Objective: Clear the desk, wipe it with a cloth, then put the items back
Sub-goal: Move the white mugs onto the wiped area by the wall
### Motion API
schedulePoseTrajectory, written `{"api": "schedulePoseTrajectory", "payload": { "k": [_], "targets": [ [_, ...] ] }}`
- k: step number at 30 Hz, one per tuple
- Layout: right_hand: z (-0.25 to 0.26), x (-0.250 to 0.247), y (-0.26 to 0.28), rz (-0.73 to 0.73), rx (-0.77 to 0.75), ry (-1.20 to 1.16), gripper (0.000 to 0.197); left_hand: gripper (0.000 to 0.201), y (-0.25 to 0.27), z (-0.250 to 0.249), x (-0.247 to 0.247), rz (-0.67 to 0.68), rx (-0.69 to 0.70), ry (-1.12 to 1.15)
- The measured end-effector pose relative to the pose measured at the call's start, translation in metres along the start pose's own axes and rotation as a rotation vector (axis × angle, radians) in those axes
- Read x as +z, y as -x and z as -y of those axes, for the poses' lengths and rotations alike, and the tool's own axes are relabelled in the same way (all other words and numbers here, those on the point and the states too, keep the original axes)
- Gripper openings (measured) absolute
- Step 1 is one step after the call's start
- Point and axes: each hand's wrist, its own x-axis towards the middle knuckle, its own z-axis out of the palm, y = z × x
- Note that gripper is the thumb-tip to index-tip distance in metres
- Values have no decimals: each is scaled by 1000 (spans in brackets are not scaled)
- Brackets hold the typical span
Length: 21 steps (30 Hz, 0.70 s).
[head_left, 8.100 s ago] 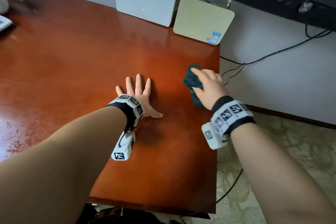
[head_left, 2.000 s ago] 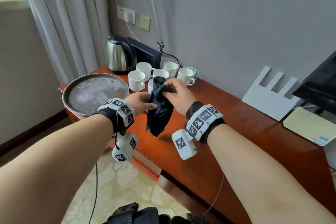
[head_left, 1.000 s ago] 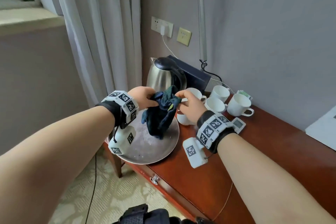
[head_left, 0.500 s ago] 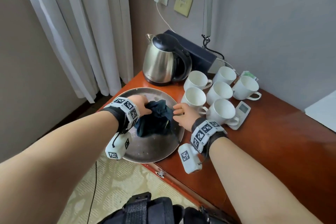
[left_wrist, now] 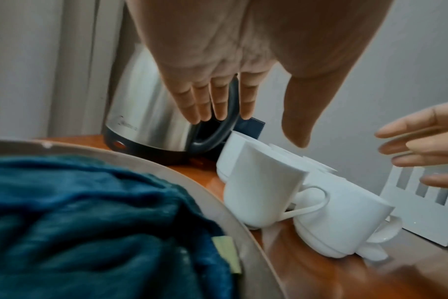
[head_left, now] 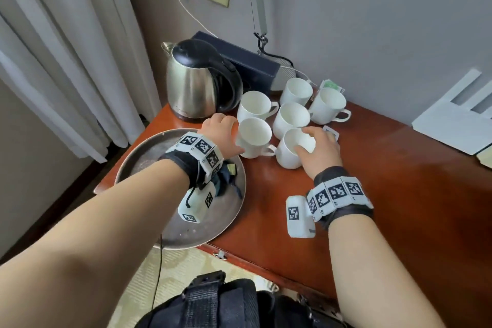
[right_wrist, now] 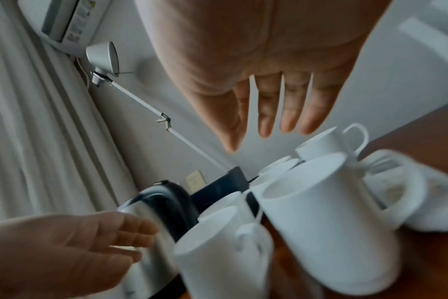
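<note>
Six white ceramic mugs stand clustered on the reddish-brown wooden desk (head_left: pixel 372 194), and both hands reach toward the nearest two. At the far left of the head view pale curtains (head_left: pixel 53 48) hang beside the desk's end. Next comes the round grey metal tray (head_left: pixel 138 162), lying on the desk's left corner with its near edge past the desk front; the crumpled dark teal cloth (left_wrist: pixel 90 222) lies in it, partly hidden under the left wrist in the head view. Behind the tray stands the stainless-steel electric kettle with a black lid and handle (head_left: pixel 194 88), and a dark rectangular box (head_left: pixel 250 66) sits against the wall behind it.

The left hand (head_left: pixel 221 133) hovers between the kettle and the front-left mug (head_left: pixel 253 138); in the left wrist view its fingers (left_wrist: pixel 218 97) are straight and held close together, thumb apart, gripping nothing. Whether they touch the mug I cannot tell. To the right, the right hand (head_left: pixel 319 149) is over the front-right mug (head_left: pixel 292 149), fingers (right_wrist: pixel 266 113) extended and slightly spread; the head view suggests they rest at its rim, the wrist view shows them just clear of it. The other four mugs (head_left: pixel 290 117) stand behind. Further right, a white slotted stand (head_left: pixel 452 120) leans on the wall.
</note>
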Motion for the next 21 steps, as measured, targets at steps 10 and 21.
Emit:
{"api": "schedulePoseTrajectory", "payload": {
  "k": [10,21],
  "targets": [
    [-37,9,-42,232,122,13,92,89,-43,-47,32,81,-108,7],
    [-48,27,-53,195,6,55,104,101,-50,-60,34,133,-105,-97]
  ]
}}
